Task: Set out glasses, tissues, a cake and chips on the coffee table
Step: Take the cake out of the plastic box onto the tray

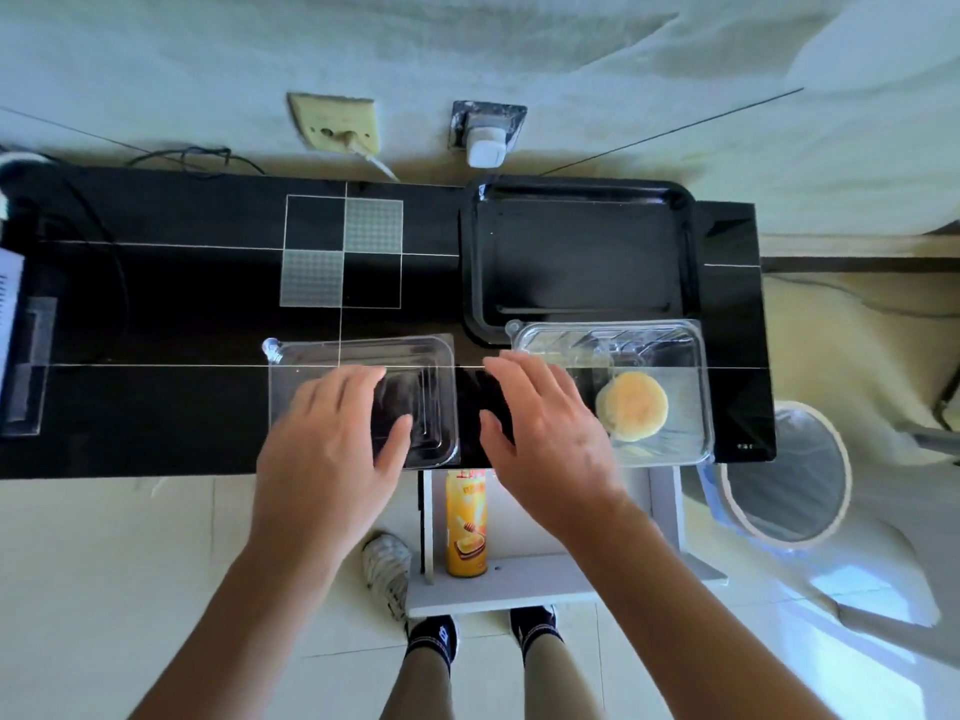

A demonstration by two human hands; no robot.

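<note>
The cake (631, 406), small, round and probably soft and crumbly, is seen in the open clear clamshell's base (691, 407) at the coffee table (156, 330) front edge, before a black tray (582, 252). It is best lifted by its sides, lightly. Both the left hand (332, 449), over the lid half (358, 356), and the right hand (545, 433) are spread, nothing grasped.

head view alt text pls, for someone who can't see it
Seen from above, two open hands, left and right, reach over two clear plastic containers on a black coffee table; the right container holds a round yellow cake. A black tray lies behind, and a chips can stands below.
</note>
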